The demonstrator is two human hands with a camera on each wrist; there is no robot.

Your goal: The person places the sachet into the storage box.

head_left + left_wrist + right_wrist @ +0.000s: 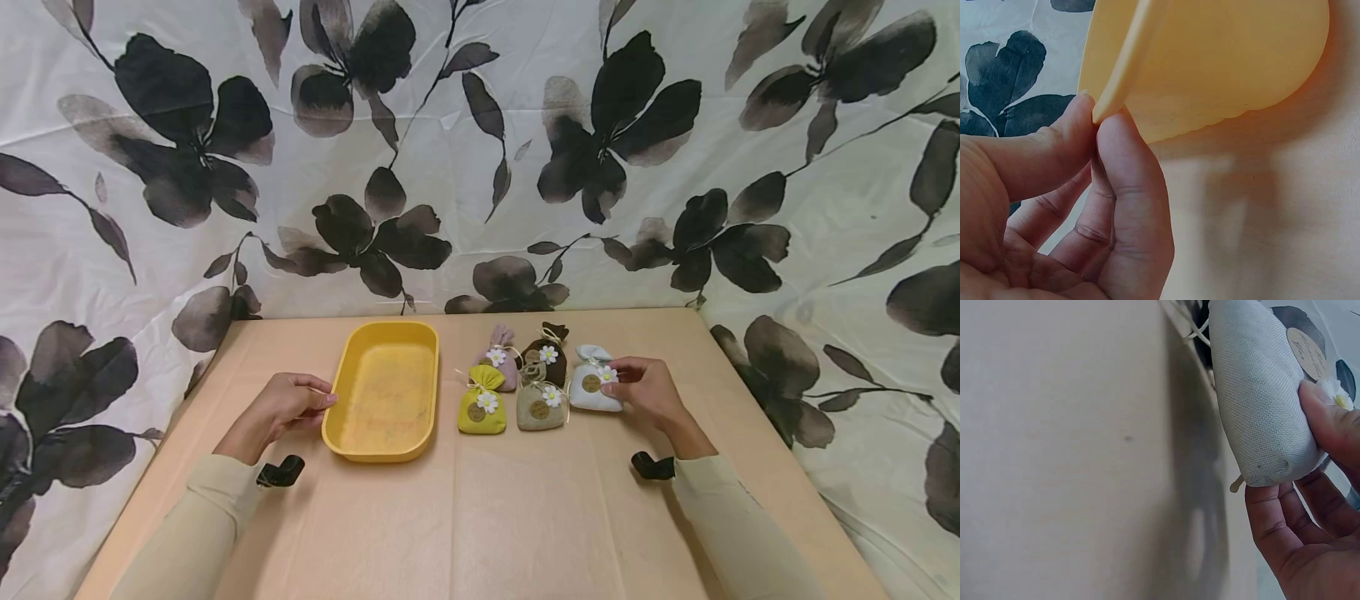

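My left hand (pixel 288 407) pinches the left rim of a yellow plastic tray (pixel 380 328); in the left wrist view thumb and forefinger meet on the tray's edge (pixel 1132 56). With thumb and fingers, my right hand (pixel 654 392) holds a pale blue-white cloth sachet (pixel 588 392), tied at the neck, with a round tag and a white flower. In the right wrist view, the sachet (pixel 1260 394) lies between thumb and fingertips. Left of it are a beige sachet (pixel 534 419), a yellow-green sachet (pixel 480 423), a dark brown sachet (pixel 557 371) and a mauve sachet (pixel 510 377).
The wooden table (pixel 525 517) reaches back to a white cloth (pixel 495 100) with dark printed flowers, which also hangs along both sides. A black strap piece sits at the left wrist (pixel 281 472) and another at the right wrist (pixel 652 467).
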